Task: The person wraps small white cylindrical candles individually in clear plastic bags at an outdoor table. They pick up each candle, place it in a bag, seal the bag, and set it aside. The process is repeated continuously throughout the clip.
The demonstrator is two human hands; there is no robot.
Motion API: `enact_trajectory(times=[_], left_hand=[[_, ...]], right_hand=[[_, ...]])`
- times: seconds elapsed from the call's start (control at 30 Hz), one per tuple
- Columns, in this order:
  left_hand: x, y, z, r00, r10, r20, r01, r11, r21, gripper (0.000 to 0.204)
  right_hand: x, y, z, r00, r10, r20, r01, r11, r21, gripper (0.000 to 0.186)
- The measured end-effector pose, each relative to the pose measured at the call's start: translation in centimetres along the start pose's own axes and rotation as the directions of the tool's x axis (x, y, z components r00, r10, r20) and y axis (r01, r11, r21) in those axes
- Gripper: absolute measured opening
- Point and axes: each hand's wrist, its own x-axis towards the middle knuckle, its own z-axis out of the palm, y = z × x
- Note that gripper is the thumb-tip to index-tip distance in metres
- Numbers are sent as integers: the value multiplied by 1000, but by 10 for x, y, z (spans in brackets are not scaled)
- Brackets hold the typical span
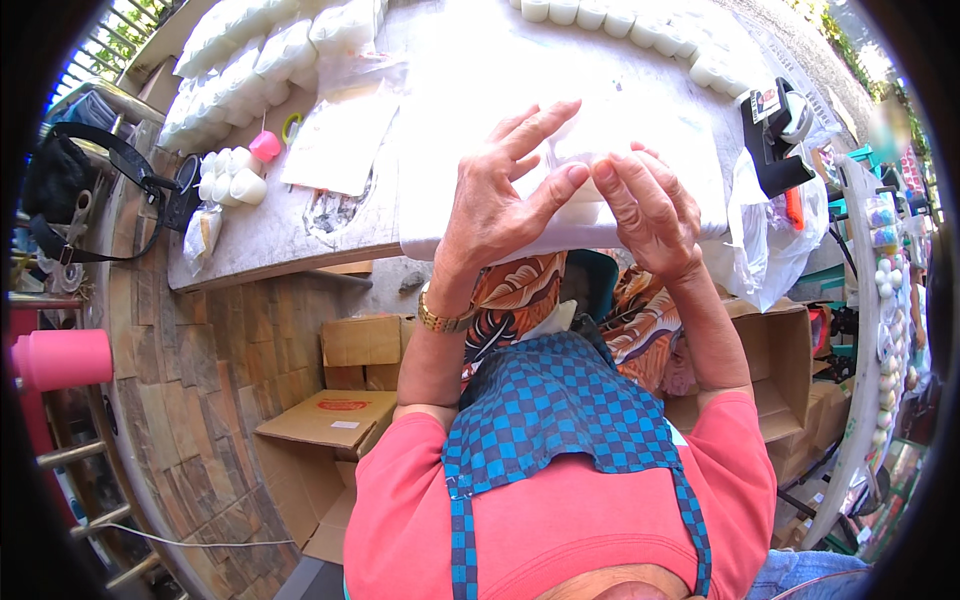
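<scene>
Both my hands are raised over the bright white cloth-like cover (430,215) at the table's front edge. My left hand (490,195) has its fingers stretched apart, and its thumb tip comes close to the fingertips of the other hand. The fingers of my right hand (655,210) are drawn together in a pinch. Between the hands shows a faint, sheer patch like clear film, washed out by glare; what the right fingers pinch cannot be made out.
White rounded packs (245,75) line the table's far left, with more white pieces (620,25) along the back. A pink heart-shaped item (265,146) lies near white sheets (345,140). On the right are a black holder (770,140) and a plastic bag (765,235). Cardboard boxes (340,410) stand below.
</scene>
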Motion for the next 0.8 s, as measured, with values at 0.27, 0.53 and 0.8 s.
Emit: enact_trajectory(times=[0.27,0.53,0.8], left_hand=[[3,5,8,995,-98,-35,98,995,-28,54],[2,-2,11,985,-103,-136,90,991,-95,51],[9,-2,11,983,-121,-137,122,992,0,46]], right_hand=[[-8,-4,-2,999,51,3,-51,998,-32,42],[4,-4,-30,963,268,26,-267,964,-11,35],[-75,136,-142,540,779,-320,-799,354,-486,22]])
